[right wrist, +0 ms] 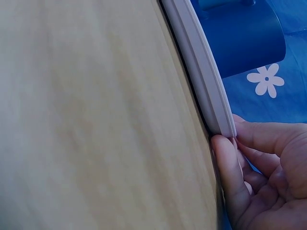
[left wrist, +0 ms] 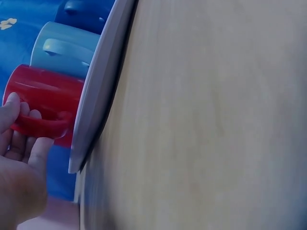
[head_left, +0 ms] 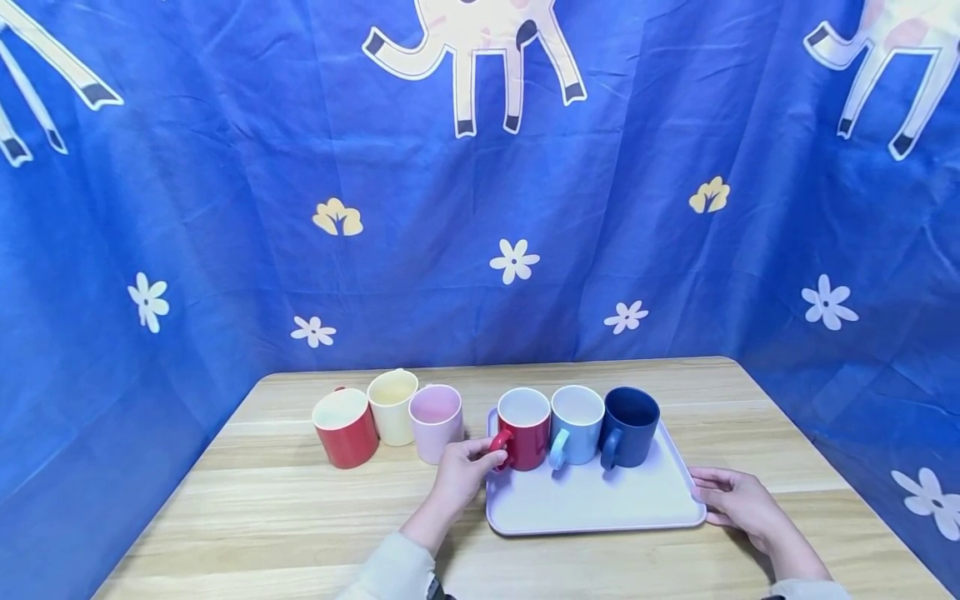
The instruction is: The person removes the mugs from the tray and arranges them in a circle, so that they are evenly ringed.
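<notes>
My left hand (head_left: 467, 477) holds the handle of a dark red mug (head_left: 531, 446) at the left end of a pale lilac tray (head_left: 592, 504). In the left wrist view its fingers and thumb are around the handle of the red mug (left wrist: 50, 93). To its right on the tray stand a light blue mug (head_left: 581, 440) and a navy mug (head_left: 636, 437), upright, handles toward me. My right hand (head_left: 738, 504) grips the tray's right edge; in the right wrist view thumb and fingers pinch the tray rim (right wrist: 211, 91) near the corner.
Left of the tray, a red mug (head_left: 348, 442) with a white inside, a cream mug (head_left: 393, 417) and a pink mug (head_left: 437, 433) stand close together on the wooden table (head_left: 300, 533). A blue patterned cloth (head_left: 427, 292) hangs behind the table and at both sides.
</notes>
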{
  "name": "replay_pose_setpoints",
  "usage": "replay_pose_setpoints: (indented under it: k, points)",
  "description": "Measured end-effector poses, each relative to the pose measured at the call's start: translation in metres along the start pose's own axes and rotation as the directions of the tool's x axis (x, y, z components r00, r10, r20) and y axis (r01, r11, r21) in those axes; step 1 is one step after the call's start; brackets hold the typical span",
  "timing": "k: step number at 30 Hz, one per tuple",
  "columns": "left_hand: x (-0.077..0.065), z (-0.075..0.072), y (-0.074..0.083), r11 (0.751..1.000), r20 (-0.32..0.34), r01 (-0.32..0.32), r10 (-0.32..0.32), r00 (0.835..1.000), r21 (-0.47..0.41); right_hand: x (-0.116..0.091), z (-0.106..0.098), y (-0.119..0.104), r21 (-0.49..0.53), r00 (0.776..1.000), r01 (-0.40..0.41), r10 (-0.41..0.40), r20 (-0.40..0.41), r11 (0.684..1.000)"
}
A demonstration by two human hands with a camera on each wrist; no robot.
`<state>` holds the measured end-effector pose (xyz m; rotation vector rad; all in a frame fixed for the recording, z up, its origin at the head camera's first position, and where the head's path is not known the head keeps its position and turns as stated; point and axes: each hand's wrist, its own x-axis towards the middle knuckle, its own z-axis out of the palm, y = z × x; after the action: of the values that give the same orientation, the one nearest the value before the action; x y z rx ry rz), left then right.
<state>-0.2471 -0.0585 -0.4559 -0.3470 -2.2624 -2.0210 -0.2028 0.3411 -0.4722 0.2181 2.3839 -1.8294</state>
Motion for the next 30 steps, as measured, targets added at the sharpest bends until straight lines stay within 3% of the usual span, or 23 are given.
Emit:
replay_pose_setpoints:
  k: [7, 15, 20, 30]
  points:
    - [-0.005, -0.01, 0.008, 0.999, 0.032, -0.024, 0.023, 0.999, 0.037, 0.0, 0.0, 0.0, 0.002, 1.0, 0.0, 0.0, 0.004, 1.0]
    - [-0.011, -0.028, 0.024, 0.999, 0.143, -0.045, 0.047, 0.989, -0.019, 0.0, -0.001, 0.001, 0.013, 1.0, 0.008, -0.008, 0.018, 1.0]
    - [-0.015, -0.041, 0.028, 0.998, 0.186, -0.057, 0.052, 0.981, 0.023, 0.0, 0.0, 0.0, 0.013, 1.0, 0.007, -0.007, 0.01, 1.0]
    - [-0.026, -0.072, 0.031, 0.998, 0.321, -0.07, 0.063, 0.945, 0.009, 0.0, 0.0, 0.002, 0.008, 1.0, 0.001, -0.001, -0.002, 1.0]
